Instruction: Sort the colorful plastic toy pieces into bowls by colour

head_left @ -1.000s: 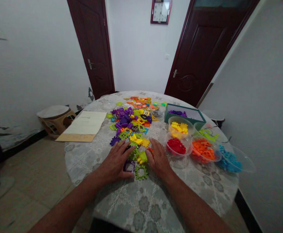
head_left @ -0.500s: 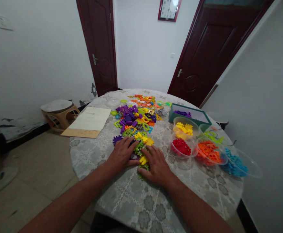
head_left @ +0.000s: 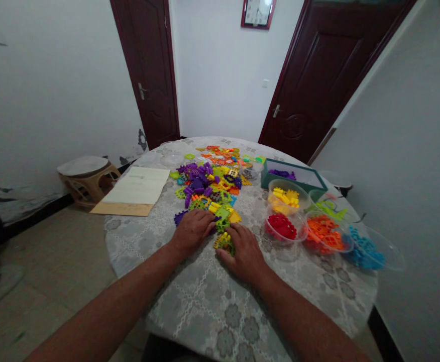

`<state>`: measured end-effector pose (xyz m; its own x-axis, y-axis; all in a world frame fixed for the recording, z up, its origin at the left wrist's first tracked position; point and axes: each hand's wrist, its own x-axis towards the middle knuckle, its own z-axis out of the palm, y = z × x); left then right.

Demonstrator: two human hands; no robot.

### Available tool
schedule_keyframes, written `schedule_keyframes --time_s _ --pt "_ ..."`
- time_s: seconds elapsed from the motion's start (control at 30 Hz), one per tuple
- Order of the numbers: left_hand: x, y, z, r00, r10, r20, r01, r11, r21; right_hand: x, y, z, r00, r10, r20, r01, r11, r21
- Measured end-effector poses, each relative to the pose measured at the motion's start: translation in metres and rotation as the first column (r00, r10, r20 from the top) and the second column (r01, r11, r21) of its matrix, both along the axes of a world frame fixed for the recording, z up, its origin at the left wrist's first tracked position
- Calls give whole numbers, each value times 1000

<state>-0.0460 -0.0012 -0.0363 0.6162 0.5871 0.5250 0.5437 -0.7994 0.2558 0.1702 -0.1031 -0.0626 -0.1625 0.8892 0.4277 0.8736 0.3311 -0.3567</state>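
Observation:
My left hand (head_left: 193, 231) rests at the near left of a pile of plastic interlocking building pieces (head_left: 201, 183). Its fingers are pressed together and bent over dark purple pieces (head_left: 180, 217); what lies under them is hidden. My right hand (head_left: 245, 252) curves around a small cluster of yellow and green building pieces (head_left: 223, 243), between its thumb and fingers. Just beyond both hands lie green and yellow pieces (head_left: 227, 213), touching the larger mixed heap of purple, yellow, green and orange.
On the right stand clear bowls of yellow pieces (head_left: 285, 200), red pieces (head_left: 281, 227), orange pieces (head_left: 325, 235) and blue pieces (head_left: 365, 249). Behind them is a green box (head_left: 299, 186) holding purple pieces. An open paper pad (head_left: 137, 186) lies at the table's left edge.
My left hand has drawn its fingers together and shifted slightly away from my right hand. Purple pieces between the hands are now out of sight, and the yellow-green cluster shows more.

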Motion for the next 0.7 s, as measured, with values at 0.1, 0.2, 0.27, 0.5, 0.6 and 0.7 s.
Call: schedule_keyframes --time_s 0.1,0.2,0.27,0.5,0.6,0.7 --pt "4 -7 2 997 40 -61 -40 999 -7 3 9 -1 998 -21 -51 22 999 34" --pt "10 -11 1 993 58 -102 -61 998 -18 7 15 1 996 -10 -84 13 999 39" --pt "15 -9 -1 994 38 -99 -41 999 -25 10 17 2 994 -8 -105 11 1000 26" --pt "23 3 -3 997 -26 -66 20 996 -84 9 15 3 988 2 -153 0 1000 16" --pt "24 4 -1 999 -33 -43 30 997 -71 6 14 5 991 -13 -136 14 1000 5" --pt "24 3 -1 999 -51 -3 51 998 -37 4 14 6 993 -26 -116 27 1000 4"
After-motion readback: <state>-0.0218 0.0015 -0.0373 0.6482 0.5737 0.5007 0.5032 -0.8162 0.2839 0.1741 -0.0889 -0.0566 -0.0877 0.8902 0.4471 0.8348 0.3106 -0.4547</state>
